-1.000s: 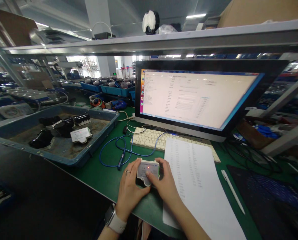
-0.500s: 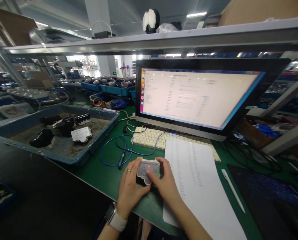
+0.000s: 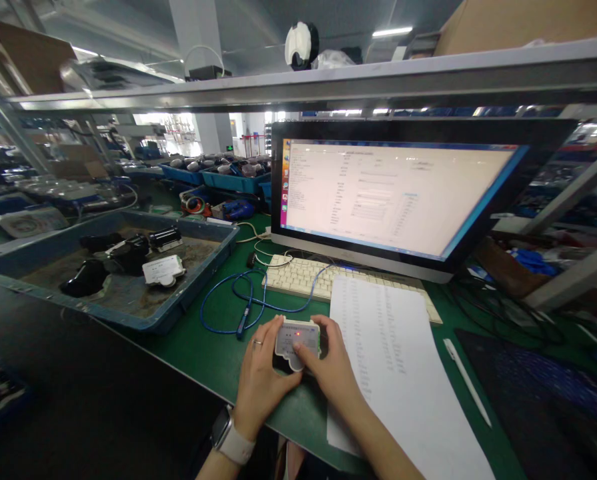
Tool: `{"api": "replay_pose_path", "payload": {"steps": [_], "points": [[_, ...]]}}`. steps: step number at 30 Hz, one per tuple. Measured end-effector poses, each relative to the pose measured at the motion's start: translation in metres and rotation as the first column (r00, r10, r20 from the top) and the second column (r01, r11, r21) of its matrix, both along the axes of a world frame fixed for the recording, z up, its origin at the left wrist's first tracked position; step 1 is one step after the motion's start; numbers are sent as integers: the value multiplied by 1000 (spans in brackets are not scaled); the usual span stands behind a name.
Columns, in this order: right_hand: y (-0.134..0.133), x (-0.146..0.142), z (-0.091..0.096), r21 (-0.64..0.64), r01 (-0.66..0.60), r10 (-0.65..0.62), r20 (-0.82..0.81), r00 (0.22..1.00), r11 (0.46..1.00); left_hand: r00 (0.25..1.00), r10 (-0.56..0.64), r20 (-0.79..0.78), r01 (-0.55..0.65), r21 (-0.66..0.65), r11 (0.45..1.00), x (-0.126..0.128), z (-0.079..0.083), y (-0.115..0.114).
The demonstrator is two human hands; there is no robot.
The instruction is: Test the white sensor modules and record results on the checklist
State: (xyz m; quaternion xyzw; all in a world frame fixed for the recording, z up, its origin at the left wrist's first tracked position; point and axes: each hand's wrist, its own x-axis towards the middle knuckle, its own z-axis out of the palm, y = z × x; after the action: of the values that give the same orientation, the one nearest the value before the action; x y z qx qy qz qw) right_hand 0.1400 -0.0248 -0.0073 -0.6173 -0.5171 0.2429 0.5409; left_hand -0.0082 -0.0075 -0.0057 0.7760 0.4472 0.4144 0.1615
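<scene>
Between my two hands, over the green table edge, is a small white electronic module with printed text, a lit red light and a green strip on its right side. My left hand grips its left side, fingers at the upper left corner. My right hand holds the right side, with the thumb lying on the module's face. Behind it a blue USB cable lies coiled on the table, its plug apart from the module. A printed sheet lies beside and partly under my right forearm.
A blue tray at left holds several black parts and a similar white module. A white keyboard sits before the monitor. At right are a white pen and a dark mat. A shelf spans above.
</scene>
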Motion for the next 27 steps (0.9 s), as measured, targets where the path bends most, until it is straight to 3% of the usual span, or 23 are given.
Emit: {"api": "replay_pose_path", "payload": {"steps": [27], "points": [[0,1,-1,4,2,-2,15,1000,1000,1000,2,-20,-2,19,1000,-1,-3,1]]}}
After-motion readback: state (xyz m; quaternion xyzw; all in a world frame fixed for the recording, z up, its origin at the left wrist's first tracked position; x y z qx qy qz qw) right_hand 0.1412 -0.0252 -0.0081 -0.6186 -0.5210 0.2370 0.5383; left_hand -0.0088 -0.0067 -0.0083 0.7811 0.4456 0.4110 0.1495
